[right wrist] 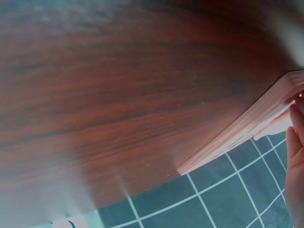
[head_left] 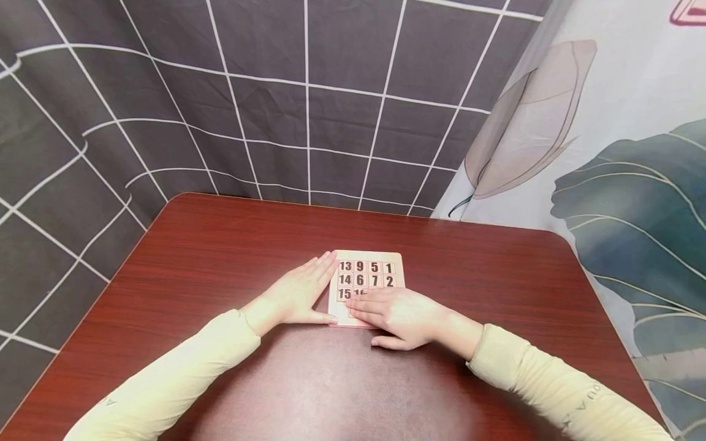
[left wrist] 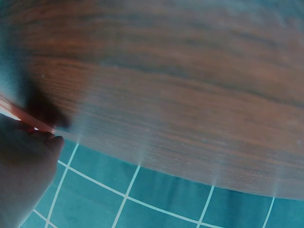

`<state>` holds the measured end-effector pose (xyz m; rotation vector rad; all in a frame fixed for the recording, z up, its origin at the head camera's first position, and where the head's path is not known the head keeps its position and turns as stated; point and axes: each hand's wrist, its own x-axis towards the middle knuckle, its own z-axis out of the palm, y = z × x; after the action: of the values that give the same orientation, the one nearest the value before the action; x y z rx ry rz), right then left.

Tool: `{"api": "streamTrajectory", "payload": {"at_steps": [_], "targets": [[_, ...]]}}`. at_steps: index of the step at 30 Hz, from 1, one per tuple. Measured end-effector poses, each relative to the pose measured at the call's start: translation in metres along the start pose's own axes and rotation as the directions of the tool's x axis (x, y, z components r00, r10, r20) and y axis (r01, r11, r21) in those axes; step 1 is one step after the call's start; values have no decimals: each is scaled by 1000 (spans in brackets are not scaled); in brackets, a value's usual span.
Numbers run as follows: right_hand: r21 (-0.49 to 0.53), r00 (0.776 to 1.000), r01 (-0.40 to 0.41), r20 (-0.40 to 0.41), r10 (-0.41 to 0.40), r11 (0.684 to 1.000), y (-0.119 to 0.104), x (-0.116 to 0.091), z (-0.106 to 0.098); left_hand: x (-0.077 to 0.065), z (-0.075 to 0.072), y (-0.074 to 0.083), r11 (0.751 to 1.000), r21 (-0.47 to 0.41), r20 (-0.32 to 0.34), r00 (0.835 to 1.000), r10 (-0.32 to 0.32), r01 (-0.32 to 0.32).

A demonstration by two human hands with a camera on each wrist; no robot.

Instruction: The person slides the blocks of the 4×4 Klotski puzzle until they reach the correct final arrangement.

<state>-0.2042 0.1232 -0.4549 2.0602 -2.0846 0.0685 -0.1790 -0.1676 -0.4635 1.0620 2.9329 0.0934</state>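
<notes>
A wooden number slide puzzle (head_left: 368, 257) lies flat on the table, its tiles showing black numbers such as 13, 9, 5 and 1 in the top row. My left hand (head_left: 300, 291) is spread along the puzzle's left edge, fingertips at the upper corner and thumb at the lower one. Across the lower tiles lie the extended fingers of my right hand (head_left: 399, 315), covering part of the third row and the area below. In the right wrist view the puzzle's side (right wrist: 237, 133) shows, with the right fingers (right wrist: 295, 142) over its face.
The reddish-brown wooden table (head_left: 220, 245) has rounded far corners. Behind it hangs a dark grey curtain (head_left: 342, 116) with white grid lines. A white curtain with leaf prints (head_left: 607, 245) hangs along the right side.
</notes>
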Motion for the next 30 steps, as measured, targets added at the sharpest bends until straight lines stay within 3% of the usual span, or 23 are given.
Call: {"api": "streamTrajectory", "payload": {"at_steps": [13, 22, 30], "targets": [[29, 999, -15, 43, 14, 999, 0, 8, 7, -3, -1, -1, 1000, 0, 3, 1000, -2, 2], [25, 1000, -6, 17, 5, 1000, 1, 15, 6, -3, -1, -3, 1000, -6, 9, 1000, -13, 13], [9, 999, 27, -44, -26, 1000, 4, 3, 0, -1, 0, -3, 1000, -5, 10, 1000, -14, 14]]}}
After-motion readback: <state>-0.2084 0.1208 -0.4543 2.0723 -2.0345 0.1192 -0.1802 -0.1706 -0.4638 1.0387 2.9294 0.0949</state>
